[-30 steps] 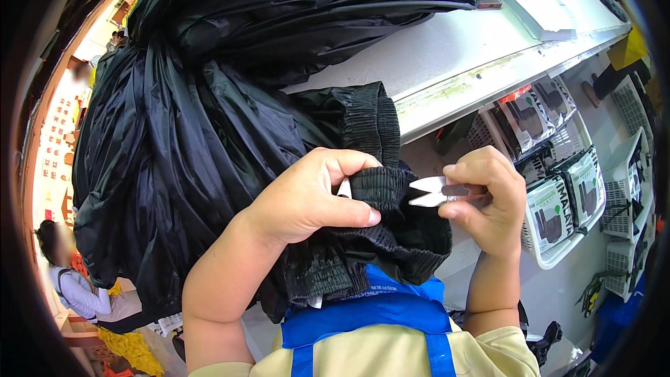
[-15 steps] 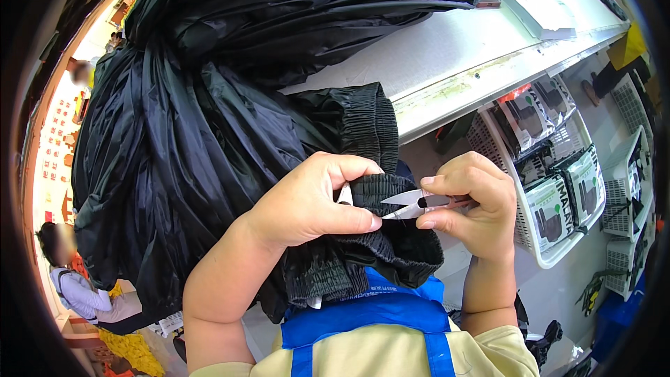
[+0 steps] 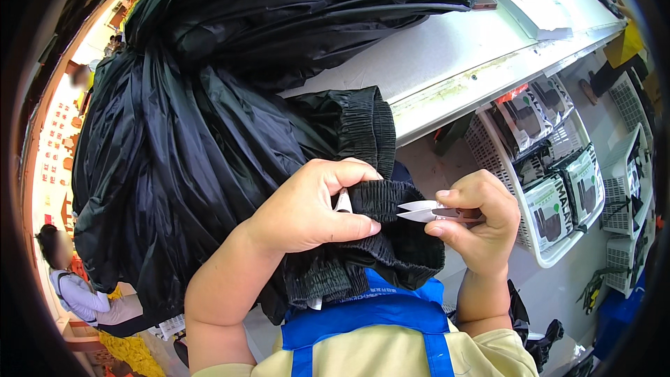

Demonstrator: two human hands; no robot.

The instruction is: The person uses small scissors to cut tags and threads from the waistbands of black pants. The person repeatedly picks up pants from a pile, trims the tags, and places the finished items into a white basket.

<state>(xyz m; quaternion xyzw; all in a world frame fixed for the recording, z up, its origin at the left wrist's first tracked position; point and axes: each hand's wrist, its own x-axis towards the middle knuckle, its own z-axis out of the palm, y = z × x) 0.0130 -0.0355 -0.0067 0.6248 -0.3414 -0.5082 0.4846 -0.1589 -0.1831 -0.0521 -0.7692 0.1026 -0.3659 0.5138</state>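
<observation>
My left hand [image 3: 300, 206] pinches the gathered elastic cuff [image 3: 380, 199] of a shiny black garment between thumb and fingers. A small white tag [image 3: 343, 202] pokes out beside the thumb. In my right hand [image 3: 485, 222] is a pair of thread snips [image 3: 419, 211], held by the grips. Their blades point left, over the cuff's opening and close to my left thumb, slightly parted with nothing visible between them. Above the held cuff lies another elastic hem [image 3: 368, 126], joined to a large bundle of black fabric [image 3: 181, 126] spread over the table and hanging on my left.
The white table [image 3: 426, 56] runs to the upper right. Below its edge stands a white plastic basket [image 3: 553, 257] of packaged goods, with more baskets [image 3: 618, 195] beyond. A person [image 3: 84, 297] sits at far left, near yellow fabric [image 3: 132, 350]. A blue bin [image 3: 615, 321] is lower right.
The snips have drawn back to the right from the cuff, and their blades are less widely parted. My right hand has dropped a little; my left still pinches the cuff.
</observation>
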